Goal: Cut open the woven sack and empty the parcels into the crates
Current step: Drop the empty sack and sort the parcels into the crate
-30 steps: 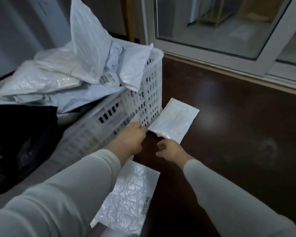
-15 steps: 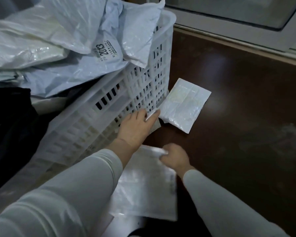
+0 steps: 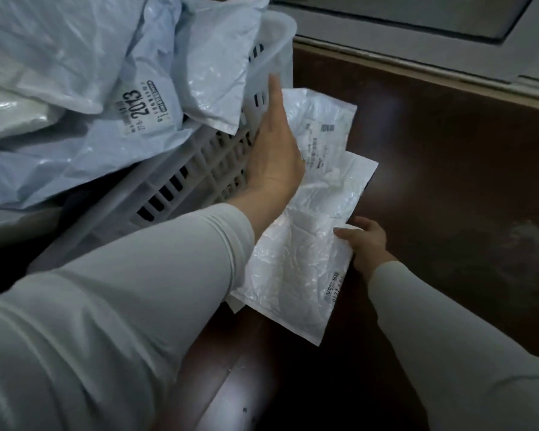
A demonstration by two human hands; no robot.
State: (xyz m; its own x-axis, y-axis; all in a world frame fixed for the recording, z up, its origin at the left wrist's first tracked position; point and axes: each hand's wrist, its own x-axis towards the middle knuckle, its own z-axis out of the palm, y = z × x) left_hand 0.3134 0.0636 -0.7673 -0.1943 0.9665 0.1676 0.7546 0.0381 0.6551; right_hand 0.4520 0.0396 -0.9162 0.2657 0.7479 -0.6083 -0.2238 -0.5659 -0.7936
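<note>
A white slatted plastic crate (image 3: 196, 178) stands at the left, heaped with pale plastic mailer parcels (image 3: 106, 98); one carries a label reading 2013. My left hand (image 3: 274, 150) is raised beside the crate's corner and grips a small white parcel (image 3: 321, 129) with a printed label. My right hand (image 3: 367, 241) pinches the right edge of a larger crinkled white parcel (image 3: 296, 269), lifted off the floor just below the small one. No woven sack is in sight.
Dark brown glossy floor (image 3: 448, 213) spreads to the right and front. A pale window or door frame (image 3: 417, 54) runs along the far edge. Something dark (image 3: 0, 262) lies at the left below the crate.
My left hand has lifted the small parcel from the floor up beside the crate. My right hand has raised the larger parcel and shifted it right. The camera has moved closer.
</note>
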